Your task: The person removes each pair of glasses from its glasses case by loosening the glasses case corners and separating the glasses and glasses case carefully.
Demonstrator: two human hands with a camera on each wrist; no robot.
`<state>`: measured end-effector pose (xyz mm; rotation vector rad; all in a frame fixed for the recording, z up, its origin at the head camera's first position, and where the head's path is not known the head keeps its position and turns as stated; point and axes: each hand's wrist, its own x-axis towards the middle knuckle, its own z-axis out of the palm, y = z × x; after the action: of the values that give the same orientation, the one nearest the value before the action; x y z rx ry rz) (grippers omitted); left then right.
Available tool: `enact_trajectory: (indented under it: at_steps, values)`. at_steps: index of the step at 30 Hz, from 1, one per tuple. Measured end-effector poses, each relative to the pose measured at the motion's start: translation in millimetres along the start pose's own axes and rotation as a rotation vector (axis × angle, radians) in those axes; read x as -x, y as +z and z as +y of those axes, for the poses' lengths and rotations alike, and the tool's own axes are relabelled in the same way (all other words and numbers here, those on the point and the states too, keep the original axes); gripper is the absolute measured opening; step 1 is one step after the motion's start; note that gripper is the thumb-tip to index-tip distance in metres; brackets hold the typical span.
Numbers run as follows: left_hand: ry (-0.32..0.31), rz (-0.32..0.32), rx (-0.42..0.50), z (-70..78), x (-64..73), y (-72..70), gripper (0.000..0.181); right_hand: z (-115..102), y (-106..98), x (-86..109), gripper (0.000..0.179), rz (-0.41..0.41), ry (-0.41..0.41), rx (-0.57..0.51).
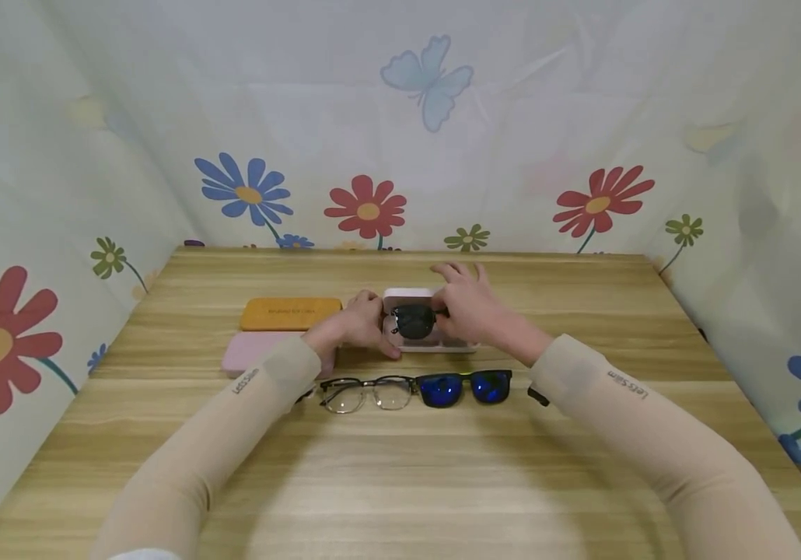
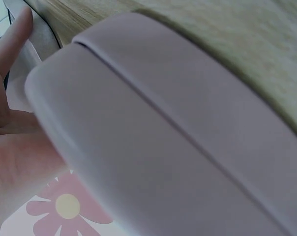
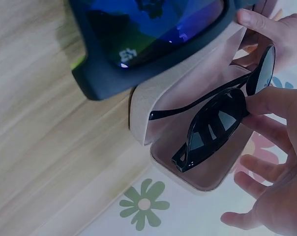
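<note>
An opened pale pink glasses case (image 1: pixel 407 294) lies at the middle of the table, lid raised. My left hand (image 1: pixel 361 323) holds its left end, thumb at the front. My right hand (image 1: pixel 473 311) pinches black sunglasses (image 1: pixel 414 321) between thumb and forefinger, over the case. In the right wrist view the sunglasses (image 3: pixel 215 125) hang tilted, one temple extending toward the case wall, and the other right fingers are spread. Part of the left hand (image 3: pixel 286 42) shows at the case's far end.
Left of the case lie a closed orange glasses case (image 1: pixel 292 313) and a closed pink one (image 1: pixel 250 350), partly behind my left wrist. Clear-lens eyeglasses (image 1: pixel 367 394) and blue-lens sunglasses (image 1: pixel 463 388) lie in a row in front. A flowered curtain (image 1: pixel 512 155) hangs behind the table.
</note>
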<state>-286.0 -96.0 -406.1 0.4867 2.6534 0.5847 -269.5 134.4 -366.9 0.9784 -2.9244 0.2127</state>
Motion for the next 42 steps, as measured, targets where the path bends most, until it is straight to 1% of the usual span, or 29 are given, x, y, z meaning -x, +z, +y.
enact_trajectory:
  at_steps: [4,10,18,27,31,42]
  values:
    - [-0.003,0.004,-0.004,-0.3,-0.7,-1.7,0.096,0.2,-4.3,-0.6,0.005,0.009,-0.004,0.009]
    - [-0.002,-0.013,0.0,-1.1,-0.6,-1.0,0.095,-0.1,-5.2,-0.4,0.005,0.005,-0.01,0.015]
    - [-0.006,-0.013,-0.012,-1.6,-2.5,-0.2,0.102,2.2,-6.7,2.1,0.004,0.012,-0.012,0.017]
    - [0.002,-0.004,-0.023,-1.6,-2.3,0.3,0.095,7.0,-11.5,9.8,0.005,-0.008,0.009,0.026]
    - [0.0,-0.005,-0.014,-1.2,-0.9,0.1,0.097,10.5,-11.4,13.1,0.005,-0.001,0.017,0.008]
    - [0.003,-0.016,-0.033,-1.4,-0.8,-1.9,0.095,19.8,-13.1,22.7,0.008,0.014,0.04,-0.021]
